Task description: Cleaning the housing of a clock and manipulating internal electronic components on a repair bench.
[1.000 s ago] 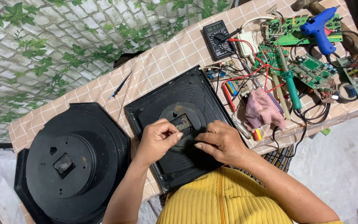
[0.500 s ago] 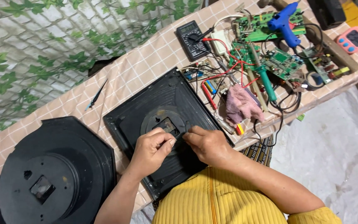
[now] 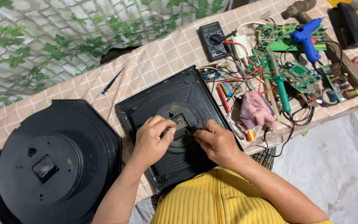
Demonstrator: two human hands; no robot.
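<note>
On the checked table [image 3: 79, 81], an octagonal black clock back [image 3: 52, 159] lies at the far left, and just beside it a square black clock back [image 3: 187, 93] sits in front of the person. At its round centre, the left hand [image 3: 152, 139] pinches the small clock movement [image 3: 182, 124] with curled fingers, while the right hand [image 3: 216, 141] rests beside it, fingertips closed on something too small to tell. Further right lie a pink cloth [image 3: 253, 114], circuit boards [image 3: 299, 74] and a blue glue gun [image 3: 307, 37].

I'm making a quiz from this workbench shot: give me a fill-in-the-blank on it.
1. Both hands, left hand and right hand, rest on the square black ___ back.
2. The glue gun is ___ in colour.
3. The crumpled cloth is ___.
Missing words: clock; blue; pink.
</note>
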